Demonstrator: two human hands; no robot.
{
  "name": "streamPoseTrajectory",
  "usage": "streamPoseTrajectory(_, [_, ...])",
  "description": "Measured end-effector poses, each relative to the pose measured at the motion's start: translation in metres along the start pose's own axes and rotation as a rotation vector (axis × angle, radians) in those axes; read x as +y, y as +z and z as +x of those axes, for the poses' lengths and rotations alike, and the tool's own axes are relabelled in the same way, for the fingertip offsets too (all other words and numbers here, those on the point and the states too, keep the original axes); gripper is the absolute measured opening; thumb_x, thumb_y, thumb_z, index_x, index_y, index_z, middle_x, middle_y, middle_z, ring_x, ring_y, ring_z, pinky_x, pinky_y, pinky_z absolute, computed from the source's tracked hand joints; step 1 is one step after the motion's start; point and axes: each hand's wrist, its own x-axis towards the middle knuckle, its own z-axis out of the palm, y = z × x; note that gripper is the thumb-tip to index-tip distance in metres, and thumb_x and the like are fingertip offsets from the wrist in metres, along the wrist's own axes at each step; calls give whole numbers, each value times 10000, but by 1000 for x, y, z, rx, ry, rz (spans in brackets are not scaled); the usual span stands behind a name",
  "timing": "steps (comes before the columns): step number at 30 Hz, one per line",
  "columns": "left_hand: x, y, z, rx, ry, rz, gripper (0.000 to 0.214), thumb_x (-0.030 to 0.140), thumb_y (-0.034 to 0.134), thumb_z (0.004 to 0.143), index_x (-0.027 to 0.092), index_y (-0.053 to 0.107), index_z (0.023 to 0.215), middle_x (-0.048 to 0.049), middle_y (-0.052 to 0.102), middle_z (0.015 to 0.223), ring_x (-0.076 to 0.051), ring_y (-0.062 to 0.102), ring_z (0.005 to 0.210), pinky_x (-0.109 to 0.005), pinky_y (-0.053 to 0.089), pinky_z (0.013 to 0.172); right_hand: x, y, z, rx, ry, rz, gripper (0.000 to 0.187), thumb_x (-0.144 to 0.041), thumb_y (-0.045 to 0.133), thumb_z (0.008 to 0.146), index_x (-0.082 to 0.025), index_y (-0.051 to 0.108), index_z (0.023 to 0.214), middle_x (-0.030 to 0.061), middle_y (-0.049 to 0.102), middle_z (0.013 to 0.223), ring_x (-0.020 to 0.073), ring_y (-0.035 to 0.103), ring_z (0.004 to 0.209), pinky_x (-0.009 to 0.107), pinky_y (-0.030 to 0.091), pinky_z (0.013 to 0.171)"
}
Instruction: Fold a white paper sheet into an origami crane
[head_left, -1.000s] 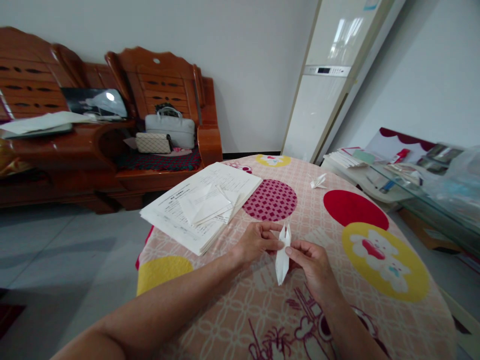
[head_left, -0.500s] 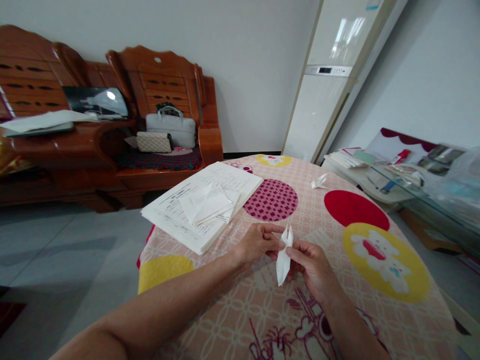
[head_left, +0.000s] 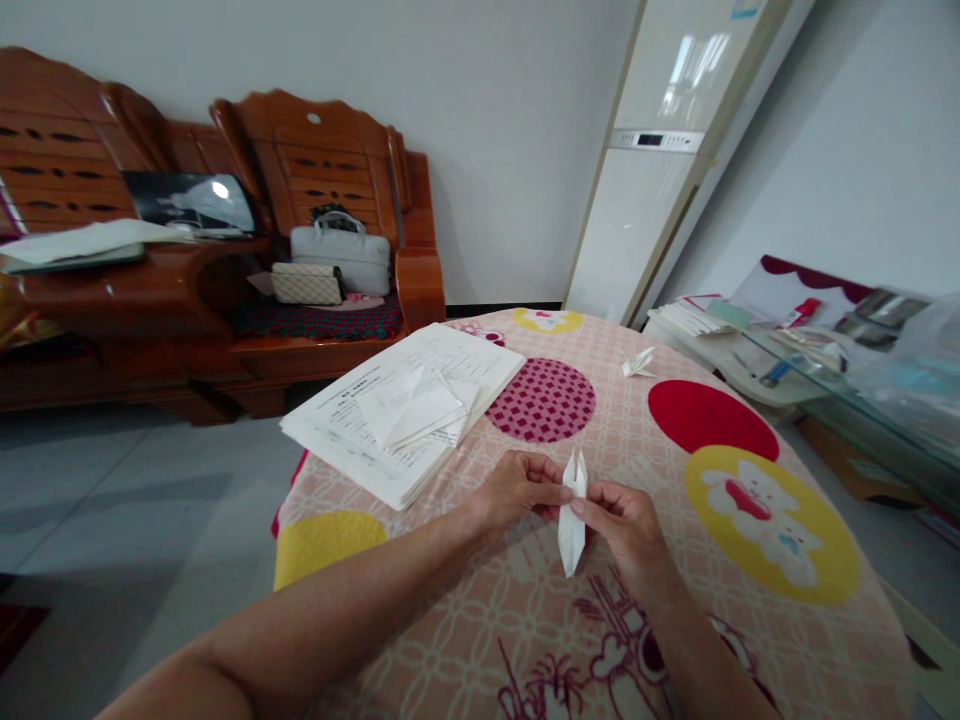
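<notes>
From afar, I see the left hand (head_left: 521, 490) and right hand (head_left: 624, 518) pinching the folded paper (head_left: 572, 540) from opposite sides, probably steadying it, with stacked sheets (head_left: 337, 440) beyond the left.

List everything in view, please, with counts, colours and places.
Tablecloth: 1, pink, centre
Folded paper: 1, white, over tablecloth
Other folded piece: 1, white, tablecloth's far right
Printed stack: 1, white, tablecloth's left
Folded sheets: uncountable, white, atop printed stack
Wooden seating: uncertain, brown, left background
Bags: at least 2, grey, cream, on seating
Glossy panel: 1, black, far left
Tall appliance: 1, white, back right
Glass shelf: 1, greenish, right
Left hand: 1, bare, gripping folded paper
Right hand: 1, bare, likewise
</notes>
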Motion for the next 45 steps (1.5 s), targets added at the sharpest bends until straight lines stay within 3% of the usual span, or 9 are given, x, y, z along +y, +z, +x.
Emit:
streamPoseTrajectory(5, [1,1,-1,40,38,15,357,355,870,526,100,636,615,7,581,495,-68,498,447,-189,351,468,0,0,0,-29,4,25,223,-359,739,739,-165,658,664,-1,637,579,135,541,517,241,416,514])
streamPoseTrajectory(10, [0,2,-2,-7,27,-25,358,363,870,524,103,639,614,2,589,504,-76,509,450,-201,360,475,-2,-1,0,-49,-29,31,185,-325,737,724,-155,684,674,7,639,592,125,526,529,230,395,508])
streamPoseTrajectory(28, [7,5,-5,51,14,-63,247,262,818,556,114,625,596,4,575,515,-68,477,430,-198,317,432,-3,5,-4,-198,91,67,163,-305,739,673,-146,711,693,5,643,599,121,527,515,228,405,510])
streamPoseTrajectory(35, [8,-2,0,126,103,-60,254,278,805,595,112,614,603,10,564,524,-60,461,452,-195,341,465,-3,8,-6,-223,98,42,192,-319,750,662,-144,672,644,-8,608,563,108,492,496,218,369,488])
streamPoseTrajectory(38, [12,-9,1,173,174,-106,292,359,778,658,121,609,640,7,575,589,-71,494,510,-198,395,507,-2,10,-6,-224,85,9,211,-316,750,668,-147,642,602,-16,587,531,101,481,472,211,346,467])
streamPoseTrajectory(41, [17,-12,-2,17,87,-72,355,459,727,713,111,666,750,-32,618,686,-109,561,592,-224,448,557,-3,9,-5,-190,50,-8,226,-345,748,678,-150,655,613,-11,604,536,114,502,478,223,375,475])
streamPoseTrajectory(43, [17,-11,-5,-133,7,-16,336,421,756,681,103,682,758,-37,625,694,-113,566,599,-229,455,578,-4,8,-4,-150,27,-9,235,-359,752,674,-151,664,613,-5,619,544,120,513,485,231,392,487])
streamPoseTrajectory(45, [16,-8,-6,-208,-29,38,276,339,793,628,105,678,720,-23,621,668,-103,551,577,-219,443,574,-4,6,-4,-120,19,-10,237,-360,760,666,-150,668,604,-5,621,540,115,505,481,229,385,485])
